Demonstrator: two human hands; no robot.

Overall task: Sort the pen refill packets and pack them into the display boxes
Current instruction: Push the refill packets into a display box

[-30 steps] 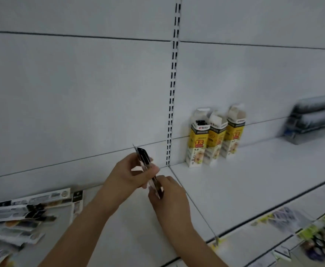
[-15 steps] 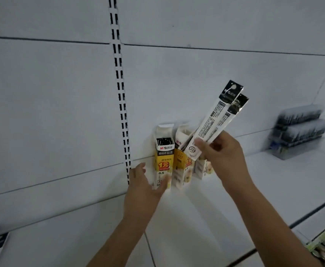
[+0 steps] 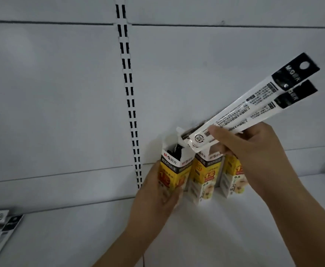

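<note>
The left hand [image 3: 157, 195] now grips the leftmost display box [image 3: 174, 170], while the right hand [image 3: 254, 151] pinches two refill packets [image 3: 254, 105] just above, so insertion looks imminent

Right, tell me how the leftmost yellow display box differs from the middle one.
The leftmost yellow cardboard display box is gripped by the left hand; the middle yellow box stands untouched. Black packet tops show in the leftmost; the middle's opening is hidden behind the packets in the right hand. Both stand upright.
</note>
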